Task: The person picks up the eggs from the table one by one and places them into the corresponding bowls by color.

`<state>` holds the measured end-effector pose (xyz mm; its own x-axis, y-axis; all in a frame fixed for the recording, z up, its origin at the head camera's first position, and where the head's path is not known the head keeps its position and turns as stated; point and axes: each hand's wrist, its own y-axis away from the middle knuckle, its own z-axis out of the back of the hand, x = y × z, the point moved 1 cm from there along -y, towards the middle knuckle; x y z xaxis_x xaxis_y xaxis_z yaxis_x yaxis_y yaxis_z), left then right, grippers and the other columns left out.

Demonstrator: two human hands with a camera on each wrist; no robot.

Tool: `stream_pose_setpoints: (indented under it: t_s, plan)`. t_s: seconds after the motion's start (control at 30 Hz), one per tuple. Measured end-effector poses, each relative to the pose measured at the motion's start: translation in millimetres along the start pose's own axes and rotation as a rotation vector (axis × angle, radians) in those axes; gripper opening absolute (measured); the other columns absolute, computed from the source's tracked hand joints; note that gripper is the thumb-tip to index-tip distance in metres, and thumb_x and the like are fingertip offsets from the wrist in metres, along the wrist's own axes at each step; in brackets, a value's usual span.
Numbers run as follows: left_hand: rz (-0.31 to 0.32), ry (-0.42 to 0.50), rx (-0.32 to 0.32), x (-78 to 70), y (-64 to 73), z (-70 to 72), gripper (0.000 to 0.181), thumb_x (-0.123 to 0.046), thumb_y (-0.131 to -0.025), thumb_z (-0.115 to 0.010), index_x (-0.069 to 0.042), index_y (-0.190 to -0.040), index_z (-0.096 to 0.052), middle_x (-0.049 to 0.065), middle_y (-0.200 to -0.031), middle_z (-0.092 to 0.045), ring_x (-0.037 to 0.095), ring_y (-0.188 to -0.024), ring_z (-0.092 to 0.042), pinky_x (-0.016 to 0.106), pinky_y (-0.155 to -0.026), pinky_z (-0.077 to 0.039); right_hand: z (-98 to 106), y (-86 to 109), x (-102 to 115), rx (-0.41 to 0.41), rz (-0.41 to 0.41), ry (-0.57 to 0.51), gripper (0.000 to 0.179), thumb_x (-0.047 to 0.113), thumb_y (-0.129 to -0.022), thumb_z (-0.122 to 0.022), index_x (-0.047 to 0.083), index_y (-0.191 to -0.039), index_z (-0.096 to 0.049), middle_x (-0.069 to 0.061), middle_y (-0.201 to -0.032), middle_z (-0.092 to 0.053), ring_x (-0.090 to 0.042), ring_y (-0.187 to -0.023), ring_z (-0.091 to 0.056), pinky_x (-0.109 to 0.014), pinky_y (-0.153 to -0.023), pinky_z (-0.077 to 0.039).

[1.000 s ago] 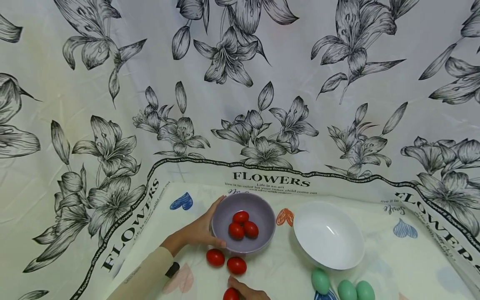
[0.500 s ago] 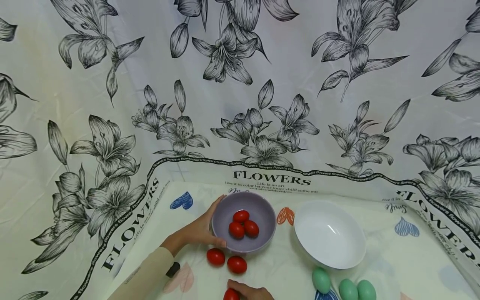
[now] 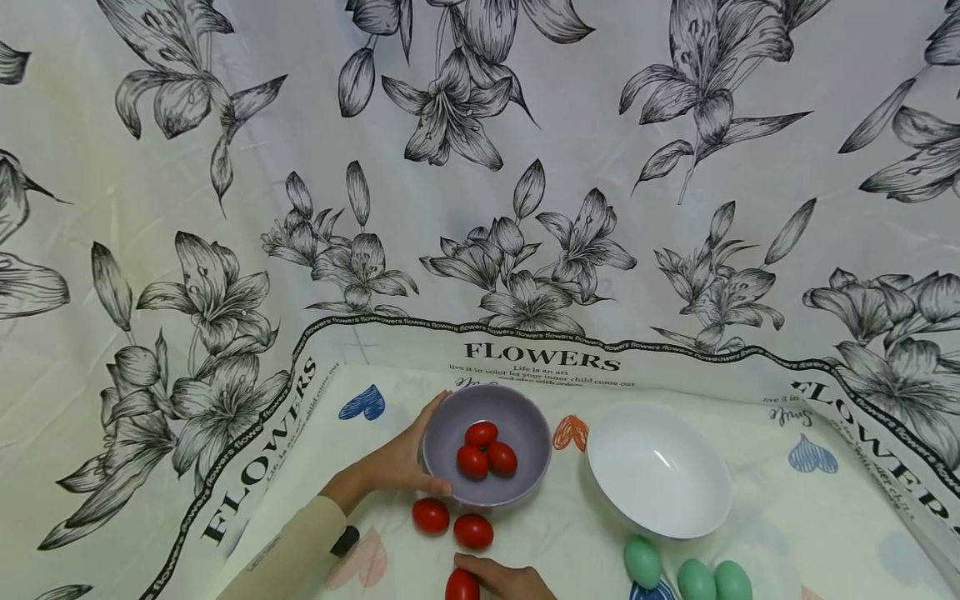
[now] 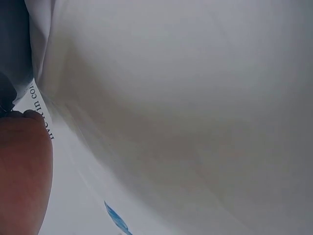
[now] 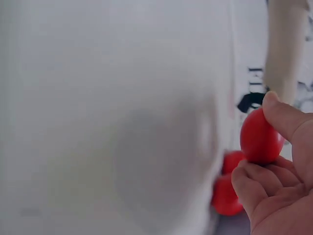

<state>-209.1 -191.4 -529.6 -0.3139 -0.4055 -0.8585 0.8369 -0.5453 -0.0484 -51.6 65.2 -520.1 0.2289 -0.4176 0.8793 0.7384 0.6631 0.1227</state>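
Between the thumb and fingers of the right hand [image 5: 281, 181], a red egg [image 5: 261, 136] is pinched, the digits parted only by its width. Just beyond that grip, two more red eggs [image 3: 473, 531] lie side by side on the pale cloth [image 3: 555, 525], one of them close to the left thumb. Farther out, the left hand [image 3: 405, 460] holds the purple bowl [image 3: 521, 421] by its left side, thumb at the near edge and fingers round toward the far side. Within that bowl rest three red eggs [image 3: 472, 461], clustered together. To the right of the right hand's pinch sit three green eggs [image 3: 696, 579], one near the white bowl [image 3: 658, 471] that stands beyond them. An orange heart print [image 3: 570, 433] shows between the two bowls, and a flowered curtain [image 3: 480, 250] hangs past everything.
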Motion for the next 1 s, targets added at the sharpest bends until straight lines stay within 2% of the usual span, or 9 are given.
stream_pose_setpoints:
  t_s: [0.07,0.13,0.23,0.43,0.7,0.87,1.0]
  plan:
    - [-0.003,0.008,-0.001,0.4,0.4,0.2,0.131,-0.033,-0.065,-0.092,-0.034,-0.157,0.001,-0.009,-0.159,-0.02,0.022,-0.138,-0.034,0.048,-0.103,-0.044,8.8,0.3,7.1,0.026,-0.032,-0.049,0.058,0.041,-0.089,-0.07,0.027,-0.142,-0.052,0.014,-0.131,-0.06,-0.002,-0.114,-0.058,-0.037,-0.095,-0.052]
    - [-0.015,0.022,0.001,1.3,0.8,0.3,0.132,-0.032,-0.065,-0.092,-0.032,-0.158,0.002,-0.006,-0.159,-0.02,0.023,-0.138,-0.034,0.046,-0.102,-0.045,17.8,1.4,14.8,0.032,-0.031,-0.1,0.064,0.039,-0.087,-0.073,0.028,-0.145,-0.049,0.011,-0.136,-0.057,-0.009,-0.123,-0.055,-0.043,-0.097,-0.05]
    - [-0.041,0.046,0.009,2.9,2.0,0.5,0.132,-0.031,-0.066,-0.091,-0.029,-0.158,0.004,-0.002,-0.16,-0.019,0.025,-0.138,-0.034,0.045,-0.101,-0.047,29.5,3.4,28.2,-0.013,0.008,-0.086,0.065,0.042,-0.087,-0.073,0.035,-0.146,-0.045,0.008,-0.139,-0.055,-0.013,-0.126,-0.054,-0.045,-0.097,-0.05]
    - [-0.032,0.036,-0.001,4.7,3.1,1.8,0.132,-0.03,-0.065,-0.091,-0.031,-0.158,0.003,-0.006,-0.159,-0.019,0.023,-0.136,-0.036,0.042,-0.097,-0.05,56.0,2.3,52.7,-0.241,0.159,0.057,0.068,0.049,-0.084,-0.072,0.037,-0.145,-0.044,0.01,-0.136,-0.057,-0.013,-0.123,-0.056,-0.036,-0.095,-0.051]
    - [-0.035,0.064,0.008,3.3,0.2,2.4,0.132,-0.029,-0.066,-0.092,-0.036,-0.156,0.004,-0.007,-0.159,-0.019,0.02,-0.138,-0.034,0.04,-0.1,-0.048,100.4,-0.5,79.9,-0.5,0.304,0.073,0.066,0.036,-0.081,-0.08,0.031,-0.14,-0.052,0.011,-0.133,-0.06,-0.01,-0.12,-0.058,-0.033,-0.09,-0.053]
    - [-0.029,0.052,0.013,2.2,1.6,2.4,0.133,-0.033,-0.065,-0.092,-0.035,-0.157,0.004,-0.007,-0.16,-0.018,0.02,-0.138,-0.033,0.041,-0.101,-0.047,121.7,-2.1,105.3,-0.538,0.335,0.095,0.067,0.032,-0.08,-0.081,0.028,-0.141,-0.052,0.005,-0.131,-0.062,-0.011,-0.116,-0.061,-0.029,-0.089,-0.053]
    - [-0.004,0.029,0.019,1.1,0.5,2.0,0.133,-0.038,-0.064,-0.091,-0.034,-0.157,0.004,-0.014,-0.157,-0.019,0.017,-0.136,-0.034,0.038,-0.099,-0.048,133.0,-5.8,129.0,-0.543,0.354,0.081,0.067,0.023,-0.081,-0.082,0.023,-0.141,-0.052,0.0,-0.131,-0.062,-0.013,-0.116,-0.061,-0.03,-0.093,-0.051]
